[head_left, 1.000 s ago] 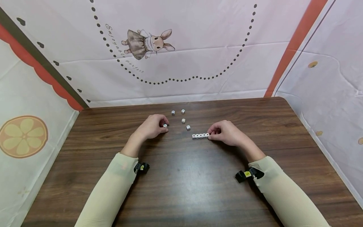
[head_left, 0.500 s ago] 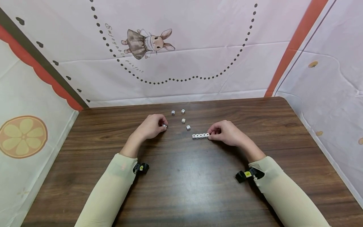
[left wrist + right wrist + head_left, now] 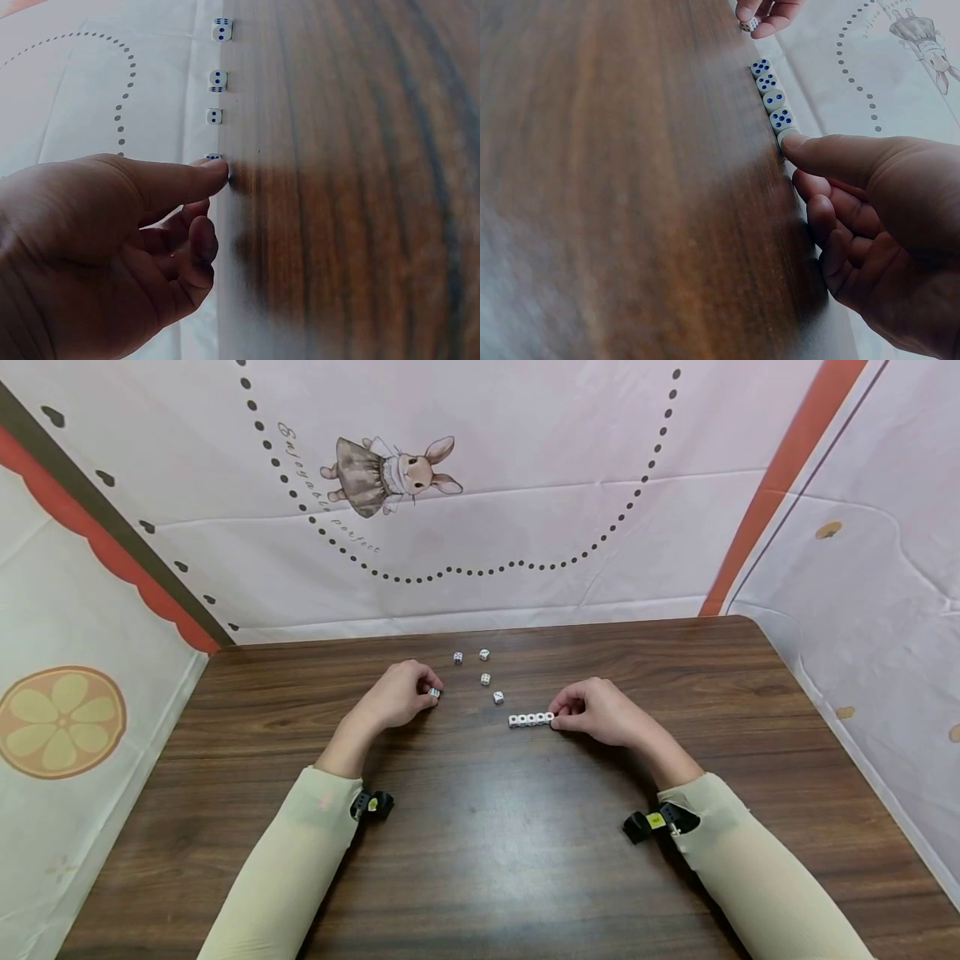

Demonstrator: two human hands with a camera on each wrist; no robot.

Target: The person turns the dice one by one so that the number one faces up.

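My left hand [image 3: 401,695] pinches a white die [image 3: 435,692] between thumb and fingertips, close over the table left of the other dice. In the right wrist view this die [image 3: 749,25] shows at the top, between the left fingertips. A straight row of white dice [image 3: 527,720], pushed face to face, lies right of the middle, each with a red dot on top. My right hand [image 3: 603,714] holds the row's right end die with thumb and finger. Seen from the right wrist, the thumb [image 3: 810,150] covers most of that end die, and blue pips mark the row's sides.
Between the hands and toward the back lie several loose dice, among them a near die [image 3: 498,697], a middle die [image 3: 485,679] and a far left die [image 3: 457,657]. The brown wooden table [image 3: 480,860] meets a printed cloth [image 3: 525,510] behind and at both sides.
The die in my left fingers has turned to show another face, and the left hand has drawn slightly left. The right hand, the row and the loose dice keep their places.
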